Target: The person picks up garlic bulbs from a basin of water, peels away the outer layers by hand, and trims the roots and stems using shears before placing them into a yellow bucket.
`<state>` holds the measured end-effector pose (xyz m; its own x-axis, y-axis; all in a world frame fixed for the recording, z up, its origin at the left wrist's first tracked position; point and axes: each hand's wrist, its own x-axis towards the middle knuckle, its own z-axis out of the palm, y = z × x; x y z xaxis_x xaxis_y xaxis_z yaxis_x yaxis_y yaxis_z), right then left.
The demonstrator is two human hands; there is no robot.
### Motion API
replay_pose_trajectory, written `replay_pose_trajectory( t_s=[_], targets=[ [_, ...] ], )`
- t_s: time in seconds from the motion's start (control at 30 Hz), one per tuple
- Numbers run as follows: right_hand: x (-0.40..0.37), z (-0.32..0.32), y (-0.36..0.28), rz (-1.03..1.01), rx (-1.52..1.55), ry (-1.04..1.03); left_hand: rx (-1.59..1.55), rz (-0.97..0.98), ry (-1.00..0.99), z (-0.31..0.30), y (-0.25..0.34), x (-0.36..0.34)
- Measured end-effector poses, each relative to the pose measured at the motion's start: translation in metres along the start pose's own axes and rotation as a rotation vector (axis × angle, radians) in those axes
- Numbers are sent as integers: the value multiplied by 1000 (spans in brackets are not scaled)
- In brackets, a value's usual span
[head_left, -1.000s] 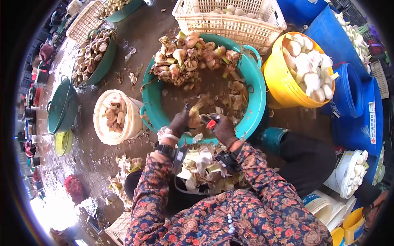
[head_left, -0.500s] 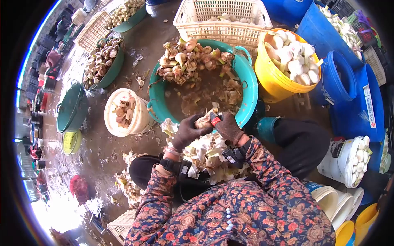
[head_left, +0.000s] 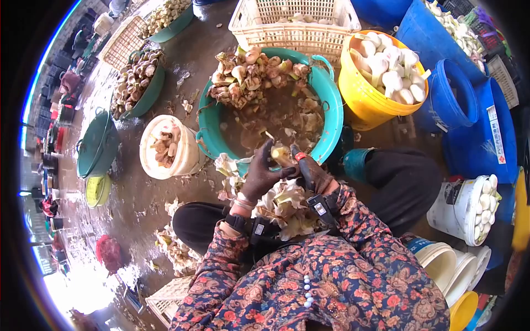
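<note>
Over the near rim of the teal tub (head_left: 335, 129), a garlic bulb (head_left: 282, 156) with its pale stem showing is held between my two dark-gloved hands. My left hand (head_left: 260, 175) is closed around its left and lower side, index finger raised. My right hand (head_left: 313, 172) grips it from the right, a red band or small tool at its thumb; I cannot make out which. A pale scrap hangs just above the left fingertips. Peeled husks (head_left: 284, 207) are heaped in my lap beneath the hands. Unpeeled garlic (head_left: 248, 77) is piled in the tub's far half.
A yellow bucket (head_left: 353, 113) of white garlic stands right of the tub, a cream crate (head_left: 292, 36) behind it. To the left is a white bucket (head_left: 187, 154) holding brownish pieces. Blue containers (head_left: 480, 143) and a white garlic bucket (head_left: 452, 212) line the right side.
The garlic bulb has turned so its pale stem shows. My left index finger has lifted, and a pale scrap now appears above it. The view has shifted slightly.
</note>
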<state>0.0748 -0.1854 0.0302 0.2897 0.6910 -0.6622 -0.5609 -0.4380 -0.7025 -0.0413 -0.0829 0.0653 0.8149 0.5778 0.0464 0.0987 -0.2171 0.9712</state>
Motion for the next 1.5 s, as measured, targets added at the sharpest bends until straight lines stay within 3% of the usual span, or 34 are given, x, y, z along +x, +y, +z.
replay_pose_trajectory(
  t_s=[0.03,0.07,0.13,0.17,0.23,0.3,0.4,0.47,0.53,0.63,0.7,0.77,0.83,0.87,0.97,1.03,1.17,1.23,1.3,1.4,1.43,1.5],
  targets=[
    [5,2,0,14,-186,105,369,228,104,-2,2,3],
    [13,-2,8,17,-184,101,373,223,104,-6,-1,4],
    [37,-16,33,-226,-339,-6,327,-11,-247,-16,-9,4],
    [46,-21,44,-222,-338,-9,328,-17,-247,-17,-12,3],
    [57,-26,63,-483,-510,45,298,-229,-264,-18,-18,1],
    [23,-17,22,-375,-415,-38,232,-161,-203,-17,-30,-4],
    [4,-16,-10,-340,-411,-280,46,-314,-189,-16,-29,-9],
    [-6,-13,-19,-388,-311,-342,-437,-516,-41,-13,-29,-13],
    [-16,-6,-23,-465,-95,-427,-425,-515,-26,-18,-21,-16],
    [-15,-4,-19,-449,-219,-339,-540,-540,5,-21,-28,-19],
    [-5,-12,-8,-219,-214,-248,-295,-401,-56,-28,-32,-19],
    [1,-5,3,-253,69,-253,-468,-490,-65,-32,-10,-14],
    [2,-7,4,-320,-284,-175,-264,-657,-315,-32,-9,-12],
    [10,-12,9,-318,-454,-133,-104,-623,-340,-32,-9,-14],
    [11,-14,12,-395,-670,-126,-87,-624,-363,-30,-21,-18],
    [8,-17,10,-381,-651,-151,-74,-632,-350,-30,-24,-22],
    [-11,-13,-22,-274,-629,-396,-293,-700,-413,-33,-25,-28],
    [-18,-11,-31,-291,-447,-476,-340,-628,-357,-32,-19,-32],
    [-13,-11,-22,-325,-328,-501,-461,-727,-297,-34,-24,-37],
    [-8,-2,-5,-368,94,-598,368,408,-9,-36,-25,-39],
    [-14,5,-10,-369,88,-601,368,411,-2,-37,-27,-41],
    [-30,18,-27,-371,57,-515,331,206,71,-39,-35,-46]
  ],
)
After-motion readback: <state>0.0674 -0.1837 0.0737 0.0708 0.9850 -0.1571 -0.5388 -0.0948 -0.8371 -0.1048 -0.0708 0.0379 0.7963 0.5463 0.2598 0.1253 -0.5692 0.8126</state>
